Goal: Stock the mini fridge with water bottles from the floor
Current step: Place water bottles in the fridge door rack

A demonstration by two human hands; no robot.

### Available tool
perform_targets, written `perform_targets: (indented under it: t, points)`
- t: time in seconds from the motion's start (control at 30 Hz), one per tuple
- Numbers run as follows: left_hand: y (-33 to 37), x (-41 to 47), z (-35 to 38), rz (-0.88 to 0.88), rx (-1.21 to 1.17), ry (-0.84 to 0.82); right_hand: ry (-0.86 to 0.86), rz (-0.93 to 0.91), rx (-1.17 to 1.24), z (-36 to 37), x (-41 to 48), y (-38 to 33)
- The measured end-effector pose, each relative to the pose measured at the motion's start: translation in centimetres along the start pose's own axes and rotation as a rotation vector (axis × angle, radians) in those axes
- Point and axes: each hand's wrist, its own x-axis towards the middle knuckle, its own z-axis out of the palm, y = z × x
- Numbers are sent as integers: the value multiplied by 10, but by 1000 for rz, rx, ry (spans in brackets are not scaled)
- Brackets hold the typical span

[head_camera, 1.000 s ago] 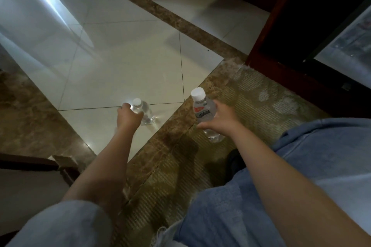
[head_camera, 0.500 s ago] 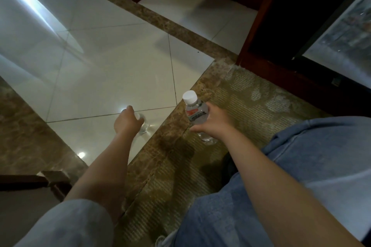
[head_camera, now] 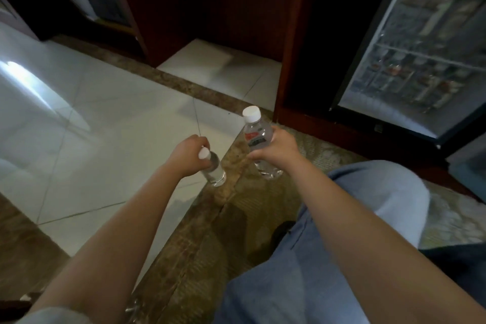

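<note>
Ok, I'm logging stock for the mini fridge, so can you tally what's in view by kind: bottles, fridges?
Water bottles: 2, the labelled bottle gripped by the right hand and the second bottle held near its cap by the left hand
Mini fridge: 1
Total: 3

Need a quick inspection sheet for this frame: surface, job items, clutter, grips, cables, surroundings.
Surface: white tile floor, brown stone border, patterned carpet.
Job's things: left bottle and red-labelled right bottle, both clear, white-capped; mini fridge at right, glass front, contents blurred.
Clutter: nothing seen.
Grips: left hand holds left bottle by its neck; right hand wraps right bottle's body.
Cables: nothing seen.
Surroundings: dark wood cabinet; person's jeans.
</note>
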Motion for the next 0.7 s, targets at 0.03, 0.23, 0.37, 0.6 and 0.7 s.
perform_targets:
  t: [0.03,0.23,0.37,0.6,0.7]
  points:
    - [15,7,-8,42,12,4,54,1,2,-17,2,-2]
    - [119,46,-43,286,40,18,299,22,255,-123,2,3]
    - [193,64,-53,444,62,12,468,17,350,-189,-15,27]
    - [327,82,-40,661,31,-77,737,164,408,-279,-61,104]
    - [379,80,-19,731,40,-123,823,255,384,-306,-83,145]
